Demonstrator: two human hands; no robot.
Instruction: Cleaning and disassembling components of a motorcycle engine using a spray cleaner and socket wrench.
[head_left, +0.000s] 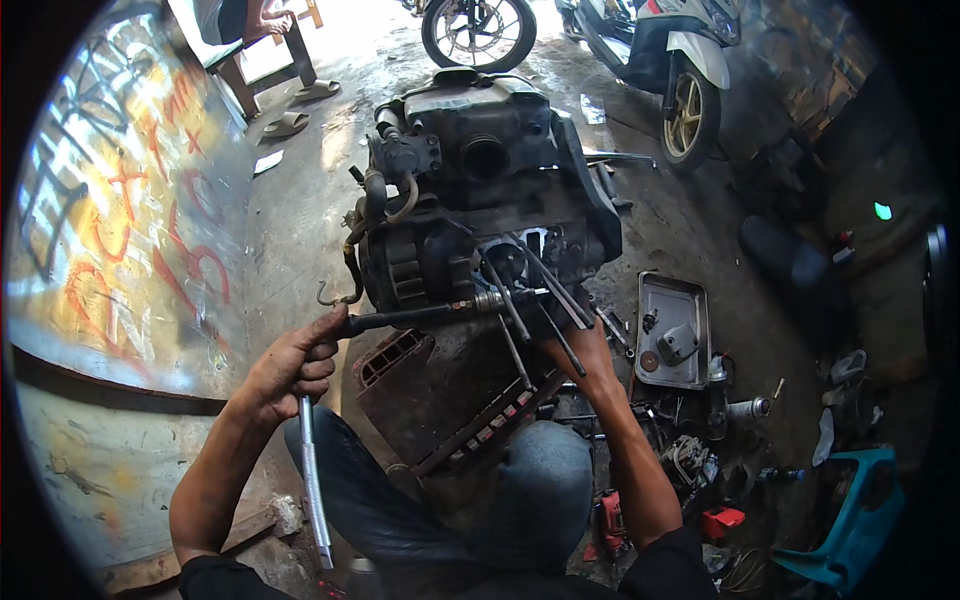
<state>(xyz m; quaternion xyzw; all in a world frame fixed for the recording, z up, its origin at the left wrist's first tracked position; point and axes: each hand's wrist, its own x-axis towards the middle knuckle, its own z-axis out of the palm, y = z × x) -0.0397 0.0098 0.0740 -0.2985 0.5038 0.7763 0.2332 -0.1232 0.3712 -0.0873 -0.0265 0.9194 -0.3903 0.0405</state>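
A dark engine assembly [462,150] with hoses stands before me; several long studs [510,310] jut from its near side. My left hand [305,365] is closed on a silver bar [311,480] hanging below the fist, with the thumb on the end of a black tube [405,316] that runs right to a metal fitting [488,300] at the engine. My right hand [585,355] reaches under the studs at the engine's lower right; its fingers are hidden, so I cannot tell what they hold.
A metal tray [642,370] with parts, scattered tools, a spray can [748,409] and a teal stool [845,520] lie rightward. A dark red case [400,410] is below the engine. A painted panel [130,250] stands left, motorcycles [690,110] ahead, another person's foot [270,25] upper left.
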